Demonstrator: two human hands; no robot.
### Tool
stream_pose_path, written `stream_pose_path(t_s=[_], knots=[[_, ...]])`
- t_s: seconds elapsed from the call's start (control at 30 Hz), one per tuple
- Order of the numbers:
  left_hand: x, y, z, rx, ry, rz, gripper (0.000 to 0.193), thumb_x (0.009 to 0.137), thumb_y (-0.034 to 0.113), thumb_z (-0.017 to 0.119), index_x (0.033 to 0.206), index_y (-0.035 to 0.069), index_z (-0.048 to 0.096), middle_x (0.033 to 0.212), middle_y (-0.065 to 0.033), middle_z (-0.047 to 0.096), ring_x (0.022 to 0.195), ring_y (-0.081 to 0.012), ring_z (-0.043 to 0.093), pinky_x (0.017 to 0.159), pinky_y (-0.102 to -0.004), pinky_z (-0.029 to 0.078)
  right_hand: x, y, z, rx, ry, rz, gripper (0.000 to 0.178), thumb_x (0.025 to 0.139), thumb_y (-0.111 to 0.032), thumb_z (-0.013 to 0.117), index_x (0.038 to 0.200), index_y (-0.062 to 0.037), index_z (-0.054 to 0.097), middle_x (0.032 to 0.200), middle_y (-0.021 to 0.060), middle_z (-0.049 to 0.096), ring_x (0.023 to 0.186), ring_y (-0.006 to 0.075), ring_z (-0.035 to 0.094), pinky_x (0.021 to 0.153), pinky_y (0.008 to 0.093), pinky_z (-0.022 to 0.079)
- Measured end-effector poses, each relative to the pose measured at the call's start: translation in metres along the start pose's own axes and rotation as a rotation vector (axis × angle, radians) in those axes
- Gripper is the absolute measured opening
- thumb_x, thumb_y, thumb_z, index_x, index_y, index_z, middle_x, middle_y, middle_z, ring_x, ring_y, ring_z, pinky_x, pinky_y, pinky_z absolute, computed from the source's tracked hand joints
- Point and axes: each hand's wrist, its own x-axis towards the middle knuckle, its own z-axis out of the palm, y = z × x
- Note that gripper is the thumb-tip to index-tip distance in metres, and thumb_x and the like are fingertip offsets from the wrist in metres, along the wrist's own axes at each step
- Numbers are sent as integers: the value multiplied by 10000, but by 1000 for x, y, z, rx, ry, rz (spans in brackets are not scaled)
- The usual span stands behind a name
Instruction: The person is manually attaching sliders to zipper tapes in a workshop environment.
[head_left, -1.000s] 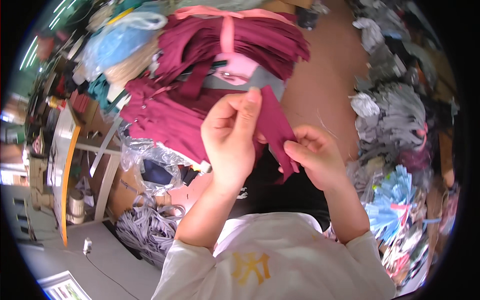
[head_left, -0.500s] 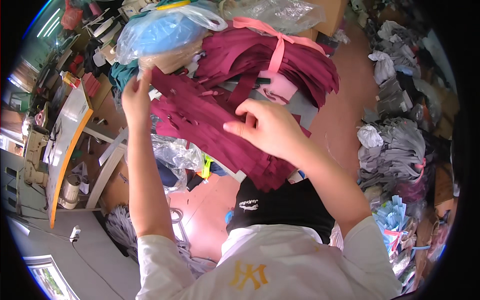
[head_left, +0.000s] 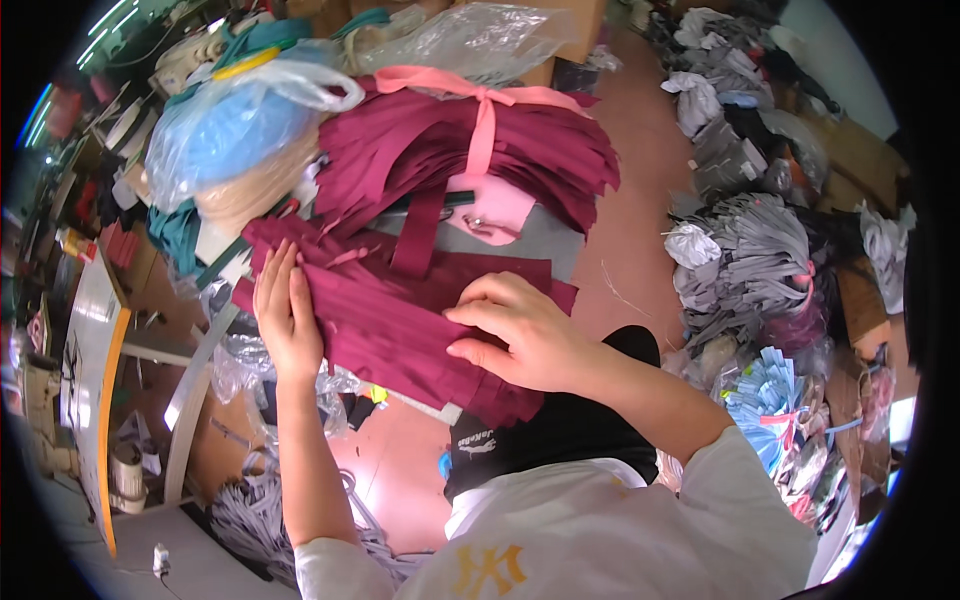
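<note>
The strips slant from far left to near right, left hand flat on their left end, right hand over their right part, thumb and fingers narrowly parted.

1. Maroon bundle, tied: one.
2. Loose maroon pile, below the maroon bundle: one.
3. Left hand and right hand, below the maroon bundle: two.
4. Blue-filled bag, left of the maroon bundle: one.
5. Light-blue bundle, lower right of the maroon bundle: one.
</note>
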Motion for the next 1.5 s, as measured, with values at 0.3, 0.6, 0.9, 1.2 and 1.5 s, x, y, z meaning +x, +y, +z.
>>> stream_pose_path(t_s=[0.3,0.6,0.9,1.2,1.5], knots=[[3,13,-12,-97,76,-100,342,994,155,590,1281,-29,608,1328,-196,609,1316,-337,513,1101,-406,372,57,76,-71,-686,207,70,268,764,-176,789,984,-77,671,917,95,587,903,311,594,790,413,498],[57,116,-10,-264,-11,83,117,907,23,673,1016,-19,686,950,-110,671,818,-194,630,729,-278,495,133,93,-59,-531,277,-201,233,780,-209,780,985,-108,733,910,98,632,903,294,614,793,401,499],[27,162,-12,-944,-132,-258,375,1006,237,593,1232,-63,598,1193,-165,650,1016,-215,642,895,-324,501,172,26,-68,-203,525,-404,108,753,-145,789,829,-87,737,854,67,641,812,270,625,730,375,501],[20,180,-52,-1293,155,-189,523,1082,315,306,1403,-68,460,1188,-183,654,1012,-295,660,998,-407,479,82,-20,-38,142,264,-483,111,829,-133,760,906,-76,705,858,53,622,784,242,622,697,369,490],[-8,225,-121,-1488,-43,-1,482,1054,334,331,1335,-52,402,963,-187,486,338,-163,399,267,-244,313,41,105,-11,-225,51,-1,117,852,-105,693,943,-37,668,942,114,617,935,323,619,815,393,504]])
